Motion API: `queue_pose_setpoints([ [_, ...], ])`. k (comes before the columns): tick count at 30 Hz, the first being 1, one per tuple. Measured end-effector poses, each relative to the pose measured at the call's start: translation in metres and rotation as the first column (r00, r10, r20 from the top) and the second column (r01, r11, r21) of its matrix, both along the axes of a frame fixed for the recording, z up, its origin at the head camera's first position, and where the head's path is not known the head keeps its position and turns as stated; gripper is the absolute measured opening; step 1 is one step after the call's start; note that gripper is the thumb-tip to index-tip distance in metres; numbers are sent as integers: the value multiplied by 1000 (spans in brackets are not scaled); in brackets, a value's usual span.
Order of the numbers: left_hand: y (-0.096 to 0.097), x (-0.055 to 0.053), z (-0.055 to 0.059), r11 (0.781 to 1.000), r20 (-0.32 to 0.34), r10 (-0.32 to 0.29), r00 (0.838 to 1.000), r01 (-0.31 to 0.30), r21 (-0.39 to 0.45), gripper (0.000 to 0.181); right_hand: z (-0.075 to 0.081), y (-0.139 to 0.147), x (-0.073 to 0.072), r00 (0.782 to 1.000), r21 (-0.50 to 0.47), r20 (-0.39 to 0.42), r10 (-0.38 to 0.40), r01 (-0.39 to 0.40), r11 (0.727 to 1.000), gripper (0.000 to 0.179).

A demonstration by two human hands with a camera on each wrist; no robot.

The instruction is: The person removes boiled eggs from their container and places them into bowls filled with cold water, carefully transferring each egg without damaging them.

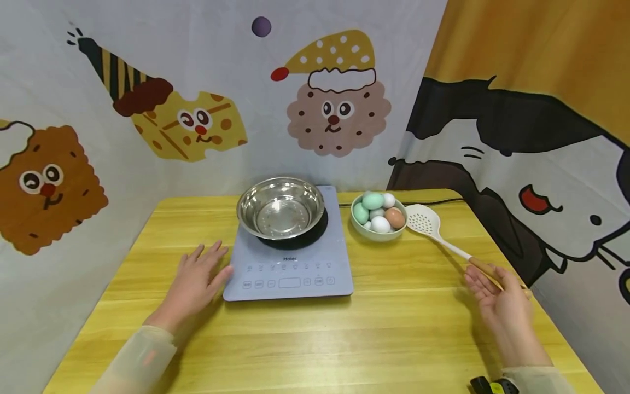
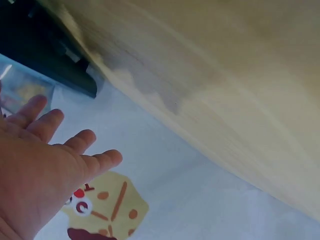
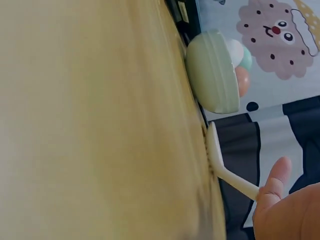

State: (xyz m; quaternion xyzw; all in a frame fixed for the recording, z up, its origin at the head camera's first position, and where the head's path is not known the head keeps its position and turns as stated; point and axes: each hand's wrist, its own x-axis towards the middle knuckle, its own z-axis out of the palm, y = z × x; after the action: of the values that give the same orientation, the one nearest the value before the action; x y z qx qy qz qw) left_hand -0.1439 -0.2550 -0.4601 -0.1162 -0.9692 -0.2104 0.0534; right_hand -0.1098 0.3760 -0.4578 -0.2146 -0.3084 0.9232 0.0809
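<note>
My left hand (image 1: 197, 279) lies with fingers spread beside the left edge of a pale induction cooker (image 1: 290, 279), its thumb right at that edge. In the left wrist view the same hand (image 2: 45, 155) shows straight, parted fingers with nothing in them. A shiny steel basin (image 1: 283, 216) sits on the cooker's dark heating zone. At the right, my right hand (image 1: 504, 301) holds the wooden handle of a white slotted spoon (image 1: 423, 220) between thumb and fingers. The handle slopes up from the spoon's perforated head, which is low by the table; the palm partly hides the handle.
A light green bowl (image 1: 378, 235) filled with several white, green and brown eggs (image 1: 372, 201) stands between cooker and slotted spoon. Behind it a black cord (image 1: 443, 202) runs along the back of the wooden table (image 1: 295, 339). A cartoon-printed curtain (image 1: 266, 98) hangs behind the table.
</note>
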Motion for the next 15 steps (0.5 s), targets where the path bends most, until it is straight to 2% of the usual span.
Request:
queue_pose_setpoints([
  [2,-3,7,2,1000,11,11,1000,-11,11,64,-8,4,16,997,13,15,80,-81,997,17],
  [4,-6,14,3,999,18,21,1000,-21,24,65,-15,5,31,986,33,100,137,-141,990,18],
  [6,-9,21,4,999,22,32,999,-33,31,66,-20,4,43,960,72,213,183,-202,977,20],
  [8,-12,28,5,999,20,43,999,-44,21,65,-22,1,52,917,123,333,217,-271,955,21],
  [10,-14,33,7,999,21,52,998,-52,7,66,-22,-2,58,870,204,425,249,-360,910,27],
  [12,-15,37,8,998,25,56,998,-56,-8,66,-19,-3,62,830,303,486,273,-453,838,43],
  [15,-14,41,12,998,36,57,998,-56,-27,67,-13,-2,69,786,409,553,276,-545,731,71],
])
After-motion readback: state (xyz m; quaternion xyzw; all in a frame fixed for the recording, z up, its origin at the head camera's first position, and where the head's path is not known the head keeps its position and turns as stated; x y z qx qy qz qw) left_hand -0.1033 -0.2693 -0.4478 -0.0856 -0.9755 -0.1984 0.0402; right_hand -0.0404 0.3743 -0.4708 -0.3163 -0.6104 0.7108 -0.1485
